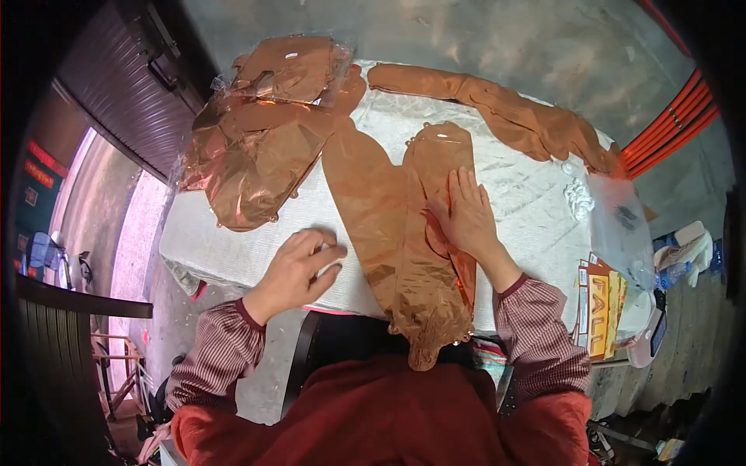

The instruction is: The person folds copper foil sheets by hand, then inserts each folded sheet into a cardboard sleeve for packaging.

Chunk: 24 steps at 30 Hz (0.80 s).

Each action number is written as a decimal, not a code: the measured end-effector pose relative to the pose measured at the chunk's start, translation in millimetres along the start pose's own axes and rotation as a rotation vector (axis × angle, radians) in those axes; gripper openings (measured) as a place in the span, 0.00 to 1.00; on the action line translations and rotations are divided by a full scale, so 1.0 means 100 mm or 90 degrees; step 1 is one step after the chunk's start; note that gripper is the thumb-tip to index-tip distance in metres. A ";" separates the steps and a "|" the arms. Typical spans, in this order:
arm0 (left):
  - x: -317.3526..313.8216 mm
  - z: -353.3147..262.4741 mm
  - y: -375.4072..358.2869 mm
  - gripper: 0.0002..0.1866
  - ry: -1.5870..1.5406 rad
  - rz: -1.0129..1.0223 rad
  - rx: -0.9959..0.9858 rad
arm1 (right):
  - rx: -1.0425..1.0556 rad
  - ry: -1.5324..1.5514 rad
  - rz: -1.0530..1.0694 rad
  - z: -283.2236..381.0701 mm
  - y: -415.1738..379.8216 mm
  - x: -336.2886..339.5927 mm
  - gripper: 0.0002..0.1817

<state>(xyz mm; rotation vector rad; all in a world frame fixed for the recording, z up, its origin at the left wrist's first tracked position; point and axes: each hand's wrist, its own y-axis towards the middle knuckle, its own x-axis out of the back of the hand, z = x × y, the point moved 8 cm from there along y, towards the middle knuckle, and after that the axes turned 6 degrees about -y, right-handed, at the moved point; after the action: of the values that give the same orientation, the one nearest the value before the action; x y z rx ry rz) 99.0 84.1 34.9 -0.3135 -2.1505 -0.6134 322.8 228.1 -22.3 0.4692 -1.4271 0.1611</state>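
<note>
A flat copper-coloured foil balloon (pixel 361 210) lies across the middle of the white-covered table, its narrow crinkled end hanging over the near edge towards my lap. My right hand (pixel 471 213) rests flat on its right part, fingers stretched out, beside a folded flap with a reddish underside. Left of the balloon, my left hand (pixel 299 268) hovers over or rests on the white cover, with fingers loosely bent, thumb apart and nothing visible in them. Small round tabs show along the balloon's edges.
More copper foil balloons (pixel 260 175) are heaped at the back left, with a clear-wrapped stack (pixel 287 66) on top. A long folded foil piece (pixel 497 109) runs along the far right edge. Printed packets (pixel 598 307) lie at the right, near orange-red poles (pixel 672 124).
</note>
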 end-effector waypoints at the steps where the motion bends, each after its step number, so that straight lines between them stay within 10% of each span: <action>1: 0.01 -0.03 0.00 0.12 0.002 0.003 0.004 | -0.002 -0.002 -0.006 0.00 0.00 0.00 0.40; 9: -0.28 0.18 0.44 0.19 0.085 -0.003 0.003 | -0.018 0.015 0.006 0.00 0.01 0.02 0.40; 16: -0.55 0.59 1.04 0.26 -0.274 -0.098 0.285 | -0.020 0.021 0.005 0.01 0.01 0.04 0.41; 24: -0.68 0.03 1.29 0.29 -0.416 -0.231 0.077 | 0.003 0.012 -0.044 -0.03 0.01 -0.05 0.37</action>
<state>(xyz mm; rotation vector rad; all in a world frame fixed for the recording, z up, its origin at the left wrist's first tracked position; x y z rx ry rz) 192.7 194.4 19.8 -0.0519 -2.8989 -0.6352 324.6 230.8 -27.6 0.5195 -1.3902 0.1125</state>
